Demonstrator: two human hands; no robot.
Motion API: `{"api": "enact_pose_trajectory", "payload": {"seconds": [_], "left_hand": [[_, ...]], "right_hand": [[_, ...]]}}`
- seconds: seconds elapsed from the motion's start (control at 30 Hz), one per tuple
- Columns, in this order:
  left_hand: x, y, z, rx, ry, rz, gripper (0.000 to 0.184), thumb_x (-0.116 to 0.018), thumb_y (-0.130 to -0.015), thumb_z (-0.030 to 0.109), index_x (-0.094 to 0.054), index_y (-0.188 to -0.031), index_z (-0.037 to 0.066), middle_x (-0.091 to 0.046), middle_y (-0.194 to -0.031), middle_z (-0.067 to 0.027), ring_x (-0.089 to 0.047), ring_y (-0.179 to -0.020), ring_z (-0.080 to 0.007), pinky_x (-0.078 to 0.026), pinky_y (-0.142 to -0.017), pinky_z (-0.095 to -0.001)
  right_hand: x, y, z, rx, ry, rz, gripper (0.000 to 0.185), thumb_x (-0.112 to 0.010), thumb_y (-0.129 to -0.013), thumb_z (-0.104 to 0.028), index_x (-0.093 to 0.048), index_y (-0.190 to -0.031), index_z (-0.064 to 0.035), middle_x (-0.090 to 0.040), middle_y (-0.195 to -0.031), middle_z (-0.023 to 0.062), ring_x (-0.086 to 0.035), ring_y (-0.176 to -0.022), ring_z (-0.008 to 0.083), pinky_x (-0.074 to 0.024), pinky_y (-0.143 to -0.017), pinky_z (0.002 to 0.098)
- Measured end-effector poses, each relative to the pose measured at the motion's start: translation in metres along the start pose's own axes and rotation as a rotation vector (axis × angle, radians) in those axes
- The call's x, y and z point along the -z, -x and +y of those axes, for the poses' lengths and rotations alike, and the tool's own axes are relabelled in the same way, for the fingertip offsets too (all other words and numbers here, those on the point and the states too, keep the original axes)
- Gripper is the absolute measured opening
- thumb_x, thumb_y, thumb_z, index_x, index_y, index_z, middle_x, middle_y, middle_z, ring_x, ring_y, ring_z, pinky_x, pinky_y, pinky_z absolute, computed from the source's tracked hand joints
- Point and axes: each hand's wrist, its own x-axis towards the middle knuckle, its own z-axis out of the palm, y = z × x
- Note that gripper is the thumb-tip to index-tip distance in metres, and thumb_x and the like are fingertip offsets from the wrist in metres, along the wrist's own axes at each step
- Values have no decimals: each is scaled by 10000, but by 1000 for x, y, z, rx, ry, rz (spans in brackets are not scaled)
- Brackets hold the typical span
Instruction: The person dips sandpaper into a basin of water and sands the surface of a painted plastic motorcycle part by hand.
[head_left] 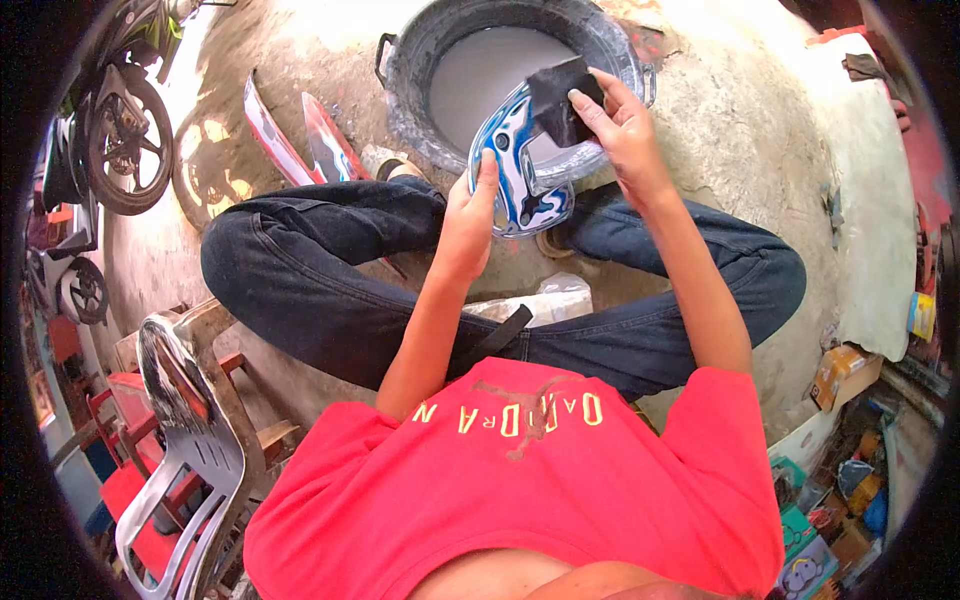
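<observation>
Panel [516,150], curved and patterned in blue and white, is held up over the near rim of the tub [408,100], with pale liquid [490,65] below. The left grip [470,218] grasps its near left edge, thumb on the upper face. The right grip [628,138] grasps a black sheet [560,108], thumb on top, across the panel's far end; whether the sheet presses on it there cannot be told.

To work well here, I would keep the left grip firm and near the edge, leaving the face free. The sheet is best laid flat and allowed to follow the curve, with even, light pressure; a fingertip bearing down could mark one spot. Edges and the holes probably need the gentlest touch. Staying over the tub should catch any drips.
</observation>
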Motion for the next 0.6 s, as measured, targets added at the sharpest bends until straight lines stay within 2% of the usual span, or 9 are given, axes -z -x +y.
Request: {"api": "enact_pose_trajectory", "payload": {"seconds": [0.1, 0.13, 0.23, 0.27, 0.3, 0.33, 0.43, 0.53, 0.6], "left_hand": [[-3, 1, 0, -4, -41, 9, 412, -454, -1061, 394, -575, -1215, 31, -673, -902, -29, -632, -628, -76, -479, -433, -238], [-4, 1, 0, -13, -51, 18, 413, -456, -1059, 398, -580, -1204, 33, -670, -875, -25, -624, -599, -74, -463, -411, -236], [-3, 2, -1, 9, -121, -4, 413, -466, -1054, 411, -594, -1173, 36, -656, -837, -22, -612, -585, -75, -452, -414, -235], [-1, 2, -2, 29, -123, -26, 423, -462, -1056, 399, -573, -1209, 21, -662, -916, -47, -641, -681, -107, -505, -501, -264], [2, 2, -3, 49, -125, -49, 436, -458, -1058, 388, -552, -1246, 6, -669, -994, -72, -671, -778, -139, -557, -588, -293], [4, 2, -4, 70, -127, -71, 453, -454, -1059, 377, -531, -1282, -9, -675, -1073, -97, -700, -874, -171, -609, -675, -321], [1, 3, -4, 26, -185, -69, 445, -452, -1061, 376, -532, -1269, -9, -671, -1047, -89, -698, -866, -169, -608, -663, -322], [-1, 4, -4, -17, -156, -43, 395, -472, -1053, 412, -598, -1141, 48, -624, -808, -2, -571, -580, -55, -443, -435, -228], [-2, 4, -4, -21, -141, -46, 390, -472, -1054, 408, -596, -1140, 48, -628, -821, -1, -574, -587, -52, -448, -438, -232]], "right_hand": [[1, -2, -2, 161, 390, 51, 273, -661, -936, -112, -596, -1179, -6, -688, -1070, 84, -664, -926, 160, -537, -830, 293], [-4, 1, -7, 257, 519, 63, 216, -672, -922, -129, -590, -1086, -14, -691, -1045, 131, -688, -895, 216, -547, -802, 321], [-15, 10, 7, 201, 592, -42, 267, -707, -918, -174, -583, -1104, -29, -675, -1063, 109, -665, -958, 183, -527, -836, 311], [-19, 12, 16, 272, 677, -73, 236, -706, -908, -169, -586, -1060, -33, -672, -1026, 120, -667, -961, 212, -532, -816, 326], [-23, 13, 21, 422, 796, -51, 275, -714, -894, -172, -598, -1108, -43, -663, -986, 122, -648, -921, 237, -520, -789, 341], [-25, 12, 24, 439, 801, -34, 300, -721, -885, -182, -615, -1134, -53, -653, -959, 120, -631, -895, 251, -508, -785, 354], [-23, 8, 31, 534, 876, -18, 349, -729, -874, -210, -654, -1192, -85, -631, -968, 116, -594, -899, 270, -479, -807, 383], [-31, 17, 25, 585, 913, -9, 345, -722, -879, -220, -680, -1203, -109, -613, -1046, 114, -570, -963, 279, -461, -845, 399], [-36, 24, 23, 552, 888, -4, 372, -719, -879, -219, -675, -1237, -127, -589, -1164, 117, -547, -1042, 285, -449, -892, 398]]}}
